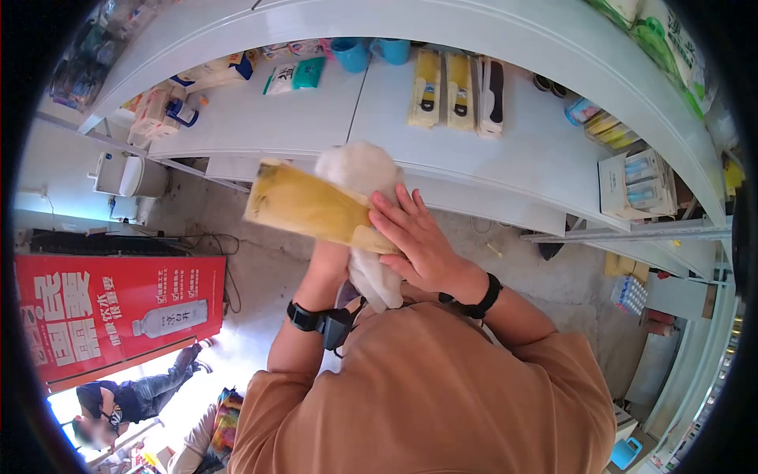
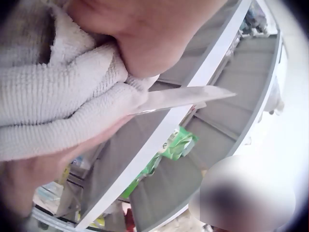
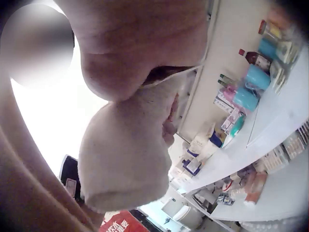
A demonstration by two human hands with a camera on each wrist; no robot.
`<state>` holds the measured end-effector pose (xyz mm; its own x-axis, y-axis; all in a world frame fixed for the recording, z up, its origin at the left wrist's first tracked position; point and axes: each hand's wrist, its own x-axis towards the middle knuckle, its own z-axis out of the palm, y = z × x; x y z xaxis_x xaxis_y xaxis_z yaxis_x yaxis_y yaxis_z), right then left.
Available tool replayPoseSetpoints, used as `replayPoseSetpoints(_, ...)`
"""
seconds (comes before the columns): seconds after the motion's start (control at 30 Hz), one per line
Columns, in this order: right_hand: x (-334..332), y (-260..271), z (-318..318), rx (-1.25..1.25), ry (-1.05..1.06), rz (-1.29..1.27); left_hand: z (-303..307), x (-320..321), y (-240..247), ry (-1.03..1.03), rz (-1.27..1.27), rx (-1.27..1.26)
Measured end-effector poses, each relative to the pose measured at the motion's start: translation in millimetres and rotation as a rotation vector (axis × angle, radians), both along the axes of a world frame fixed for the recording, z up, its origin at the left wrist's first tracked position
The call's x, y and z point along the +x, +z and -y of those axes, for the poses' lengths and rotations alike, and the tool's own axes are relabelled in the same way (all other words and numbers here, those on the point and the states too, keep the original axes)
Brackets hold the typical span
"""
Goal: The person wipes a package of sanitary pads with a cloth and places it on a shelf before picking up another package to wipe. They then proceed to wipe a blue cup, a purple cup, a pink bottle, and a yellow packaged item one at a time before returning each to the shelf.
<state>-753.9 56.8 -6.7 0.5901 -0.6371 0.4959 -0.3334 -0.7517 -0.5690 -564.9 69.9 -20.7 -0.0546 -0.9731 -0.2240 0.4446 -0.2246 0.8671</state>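
A flat yellow packet (image 1: pixel 308 207) lies tilted across the front of a white cloth (image 1: pixel 359 170) in the head view. My right hand (image 1: pixel 422 241) has its fingers spread fairly straight against the packet's right end. Packet and cloth hide most of my left hand from the head camera; seen from the left wrist, my left hand (image 2: pixel 145 34) grips the ribbed white cloth (image 2: pixel 63 96), and a thin pale edge (image 2: pixel 188 98) sticks out past it. Bulging cloth (image 3: pixel 128 150) fills the middle of the right wrist view.
Ahead stands a white shelf (image 1: pixel 316 118) with blue mugs (image 1: pixel 350 54), yellow packs (image 1: pixel 426 87) and a dark-handled pack (image 1: pixel 491 95). A box (image 1: pixel 636 186) is at its right end. A red banner (image 1: pixel 118 312) stands left, near another person (image 1: pixel 142 395).
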Motion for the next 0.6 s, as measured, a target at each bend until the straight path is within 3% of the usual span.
replayPoseSetpoints(0.1,4,-1,0,0.058,0.059,0.048,-1,23,3,0.112,-0.144,-0.018)
replayPoseSetpoints(0.2,8,6,-4,0.050,0.077,0.077,9,42,10,0.234,-0.090,0.002)
replayPoseSetpoints(0.27,5,12,-13,0.551,0.044,0.162,17,51,32,0.223,-0.154,0.007)
replayPoseSetpoints(0.3,2,17,-11,0.548,0.042,0.161,20,55,42,0.218,-0.223,0.015)
replayPoseSetpoints(0.37,-1,26,-8,0.783,-0.078,-0.031,20,62,47,0.162,-0.161,0.025)
replayPoseSetpoints(0.47,10,17,-9,0.603,-0.256,0.180,17,56,46,0.108,-0.058,0.060)
replayPoseSetpoints(0.53,23,10,-7,0.470,-0.261,0.360,12,45,46,-0.053,0.016,0.027)
replayPoseSetpoints(0.6,23,22,-8,0.326,-0.311,0.129,11,44,37,-0.086,0.018,0.043)
